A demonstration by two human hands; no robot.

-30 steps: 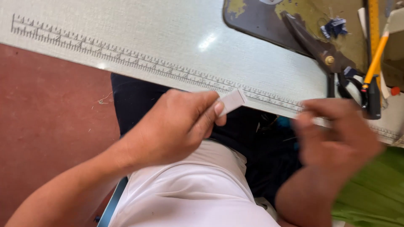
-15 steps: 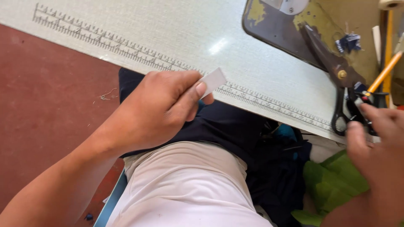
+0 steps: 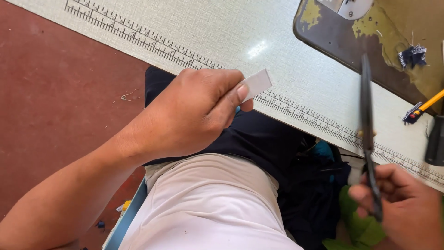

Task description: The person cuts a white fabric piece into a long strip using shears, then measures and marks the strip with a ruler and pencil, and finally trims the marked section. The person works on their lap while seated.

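A small white strip [image 3: 255, 84] is pinched in the left hand [image 3: 194, 113], its grip clamped on it, just above the near edge of the table [image 3: 208, 32]. Dark scissors [image 3: 367, 134] are held upright in the right hand [image 3: 407, 210], grip closed around the handles, near right.

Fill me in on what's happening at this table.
A person sits at a pale table with a ruler printed along its edge. The left hand pinches a small white strip just above the table edge. The right hand holds a pair of dark scissors, blades pointing up and away. A sewing machine base lies at the far right.
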